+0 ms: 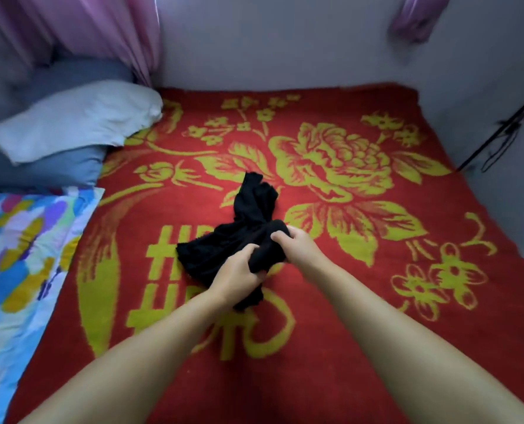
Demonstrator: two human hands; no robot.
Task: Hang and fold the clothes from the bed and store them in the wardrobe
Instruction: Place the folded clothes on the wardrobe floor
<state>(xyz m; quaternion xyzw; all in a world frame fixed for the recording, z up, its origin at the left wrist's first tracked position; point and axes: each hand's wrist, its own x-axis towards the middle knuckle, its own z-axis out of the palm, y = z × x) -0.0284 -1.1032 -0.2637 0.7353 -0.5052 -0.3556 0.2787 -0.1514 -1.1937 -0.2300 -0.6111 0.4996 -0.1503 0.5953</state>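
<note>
Left hand [239, 272] and right hand [294, 244] each grip bunched black garment [254, 215] over red bed [346, 347], fingers curled into the cloth

Garment [248, 228] lies mid-bed [346, 347]; pillows [71, 117] at its left.

Bedroom in a home. Bed [331, 347] under a red blanket [315, 301] with yellow flower pattern; white pillow [77, 117] on blue pillows [55, 169] and a multicoloured quilt [19, 255] well to the left of where the hands meet. Pink curtain [101, 29] and plain pale wall [269, 41] beyond that spot.
</note>
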